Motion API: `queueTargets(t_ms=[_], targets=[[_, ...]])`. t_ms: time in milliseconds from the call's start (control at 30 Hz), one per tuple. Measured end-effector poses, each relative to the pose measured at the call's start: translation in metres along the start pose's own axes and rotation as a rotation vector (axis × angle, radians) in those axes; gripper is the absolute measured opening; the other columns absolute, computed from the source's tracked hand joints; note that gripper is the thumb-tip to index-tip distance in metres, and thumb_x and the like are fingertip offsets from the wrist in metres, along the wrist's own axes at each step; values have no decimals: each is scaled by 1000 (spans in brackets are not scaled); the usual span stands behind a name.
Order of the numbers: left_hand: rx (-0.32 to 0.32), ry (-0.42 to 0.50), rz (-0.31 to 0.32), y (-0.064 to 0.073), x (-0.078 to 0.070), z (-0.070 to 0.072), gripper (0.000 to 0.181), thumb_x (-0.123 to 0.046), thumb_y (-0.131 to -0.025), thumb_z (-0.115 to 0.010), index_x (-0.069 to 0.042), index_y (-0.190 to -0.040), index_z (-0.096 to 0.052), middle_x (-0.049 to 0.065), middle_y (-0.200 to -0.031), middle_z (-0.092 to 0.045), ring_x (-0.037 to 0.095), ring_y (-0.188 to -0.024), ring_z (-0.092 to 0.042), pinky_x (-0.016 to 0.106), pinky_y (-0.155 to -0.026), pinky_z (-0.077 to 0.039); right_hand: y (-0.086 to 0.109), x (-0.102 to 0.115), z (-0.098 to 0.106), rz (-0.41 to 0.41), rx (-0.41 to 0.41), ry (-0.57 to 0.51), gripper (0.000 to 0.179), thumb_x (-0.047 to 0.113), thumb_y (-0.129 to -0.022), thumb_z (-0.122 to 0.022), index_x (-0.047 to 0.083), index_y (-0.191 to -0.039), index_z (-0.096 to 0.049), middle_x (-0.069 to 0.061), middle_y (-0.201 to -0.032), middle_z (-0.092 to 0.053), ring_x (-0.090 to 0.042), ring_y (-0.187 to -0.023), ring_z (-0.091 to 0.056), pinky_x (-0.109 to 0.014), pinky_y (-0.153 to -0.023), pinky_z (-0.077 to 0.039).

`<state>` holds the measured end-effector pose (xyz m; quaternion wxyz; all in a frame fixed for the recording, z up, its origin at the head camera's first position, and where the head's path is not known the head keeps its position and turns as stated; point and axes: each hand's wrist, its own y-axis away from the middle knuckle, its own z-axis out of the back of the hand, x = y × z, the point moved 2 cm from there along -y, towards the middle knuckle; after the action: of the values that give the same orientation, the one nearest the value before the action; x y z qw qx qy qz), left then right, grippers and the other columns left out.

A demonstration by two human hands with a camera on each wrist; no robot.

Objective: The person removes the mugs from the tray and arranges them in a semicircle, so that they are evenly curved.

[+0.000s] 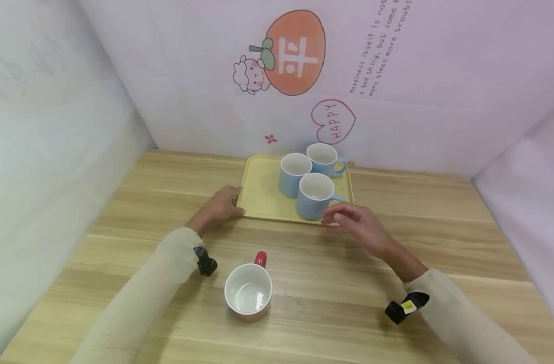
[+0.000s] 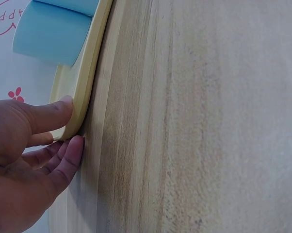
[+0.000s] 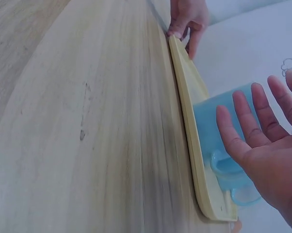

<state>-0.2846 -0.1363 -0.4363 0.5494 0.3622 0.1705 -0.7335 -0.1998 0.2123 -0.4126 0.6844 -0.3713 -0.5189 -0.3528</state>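
A pale yellow tray (image 1: 263, 197) lies against the back wall and bears three light blue mugs with white insides: a front mug (image 1: 312, 205), a left mug (image 1: 289, 179) and a back mug (image 1: 322, 162). My left hand (image 1: 220, 206) grips the tray's left end; in the left wrist view its thumb (image 2: 56, 114) lies on the rim, with other fingers below it. Beside the front mug and the tray's right front edge, my right hand (image 1: 365, 230) has its fingers spread and holds nothing. In the right wrist view its fingers (image 3: 245, 119) partly hide a blue mug.
Nearer to me on the wooden table (image 1: 331, 303) stands a mug (image 1: 249, 293) with a white inside and a red handle, between my forearms. Behind the tray rises a printed cloth wall (image 1: 190, 91), and white cloth (image 1: 54, 141) closes the left side.
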Motion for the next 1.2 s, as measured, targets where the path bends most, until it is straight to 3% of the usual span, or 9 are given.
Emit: queueTargets(t_ms=[333,667,967,1200], targets=[[-6,-8,6,-2,-2,0,72,-1,-85,-73,9,-147,-39,30,-130,-48,39,-108,-54,48,-99,-47,11,0,14,-41,-67,23,34,12,-106,-48,-17,-123,-53,-11,-118,-65,-25,-108,-65,-49,-92,-52],[-7,43,-2,-1,0,-2,74,3,-84,-74,11,-147,-36,33,-131,-47,41,-108,-55,48,-97,-48,18,1,21,-12,-177,-94,35,10,-106,-49,-22,-120,-50,-21,-114,-63,-24,-105,-66,-45,-91,-53],[-18,59,-7,0,1,-1,66,2,-85,-73,11,-144,-43,31,-128,-49,41,-107,-56,49,-96,-49,29,-6,27,-24,-343,-249,24,15,-105,-52,-3,-115,-62,-10,-111,-64,-20,-105,-65,-42,-90,-53],[-15,66,32,3,0,-2,67,1,-87,-72,9,-145,-41,29,-127,-50,40,-107,-56,48,-96,-49,34,-12,29,-12,-401,-337,30,16,-105,-52,-5,-126,-55,-10,-113,-63,-20,-108,-64,-43,-91,-53]])
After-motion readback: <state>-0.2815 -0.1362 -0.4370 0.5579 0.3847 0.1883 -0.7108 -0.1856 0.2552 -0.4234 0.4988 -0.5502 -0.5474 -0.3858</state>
